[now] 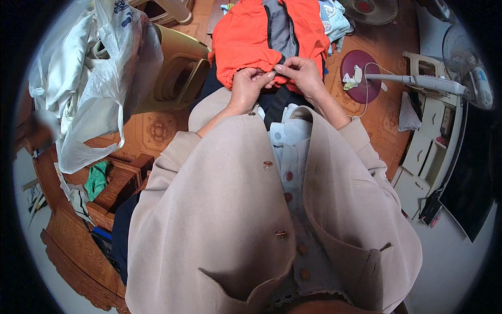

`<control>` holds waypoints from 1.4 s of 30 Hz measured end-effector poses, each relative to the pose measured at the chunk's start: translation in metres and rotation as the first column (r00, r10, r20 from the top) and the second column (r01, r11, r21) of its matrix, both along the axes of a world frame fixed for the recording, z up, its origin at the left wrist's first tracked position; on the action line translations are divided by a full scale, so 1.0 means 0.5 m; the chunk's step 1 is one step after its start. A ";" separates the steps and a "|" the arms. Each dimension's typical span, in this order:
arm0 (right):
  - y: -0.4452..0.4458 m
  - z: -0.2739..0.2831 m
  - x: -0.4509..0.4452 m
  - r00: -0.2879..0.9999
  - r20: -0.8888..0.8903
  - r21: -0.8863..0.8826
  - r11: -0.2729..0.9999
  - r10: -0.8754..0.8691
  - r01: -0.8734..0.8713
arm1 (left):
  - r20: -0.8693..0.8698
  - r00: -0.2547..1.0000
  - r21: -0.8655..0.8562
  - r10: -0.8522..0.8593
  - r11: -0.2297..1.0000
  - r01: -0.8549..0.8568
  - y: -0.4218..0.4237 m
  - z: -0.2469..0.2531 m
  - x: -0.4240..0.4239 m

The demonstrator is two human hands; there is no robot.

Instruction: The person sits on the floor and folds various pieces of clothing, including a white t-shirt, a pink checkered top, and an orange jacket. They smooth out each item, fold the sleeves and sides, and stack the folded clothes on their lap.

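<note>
An orange jacket (243, 35) lies before me over my lap, its front partly open on a grey mesh lining (283, 29). Black zipper tape (295, 36) edges the opening. With thumb and fingers, my left hand (250, 87) pinches the gathered hem near the foot of the opening. Right beside it, my right hand (304, 76) grips the other side at the lower end of the zipper. The fingertips of both hands almost meet there and hide the small dark part between them.
At left, a plastic bag (111, 114) of pale cloth rests by a yellow plastic stool (176, 66). Light blue clothing (333, 21) lies behind the jacket. On the right are a maroon round base (359, 92) with a pole, a fan (457, 51) and white drawers (419, 153). Carved wooden furniture (82, 251) stands lower left.
</note>
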State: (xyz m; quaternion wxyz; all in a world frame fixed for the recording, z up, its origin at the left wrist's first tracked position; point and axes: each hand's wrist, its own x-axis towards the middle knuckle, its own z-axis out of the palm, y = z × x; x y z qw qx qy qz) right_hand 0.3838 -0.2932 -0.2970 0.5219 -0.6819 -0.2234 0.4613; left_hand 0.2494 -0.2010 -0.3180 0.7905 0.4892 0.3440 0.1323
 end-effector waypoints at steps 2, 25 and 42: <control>-0.001 -0.002 -0.001 0.995 0.091 -0.014 0.999 0.032 -0.031 | -0.010 1.000 -0.018 0.007 1.000 -0.007 -0.001 -0.004 0.001; 0.016 0.027 -0.042 0.362 0.932 0.089 0.982 -0.023 -0.165 | 0.022 0.983 -0.216 0.181 0.961 -0.173 0.011 0.008 0.002; -0.020 0.013 -0.096 0.476 0.872 0.086 0.923 0.112 -0.374 | -0.015 0.980 -0.331 0.200 0.923 -0.194 0.020 0.022 0.008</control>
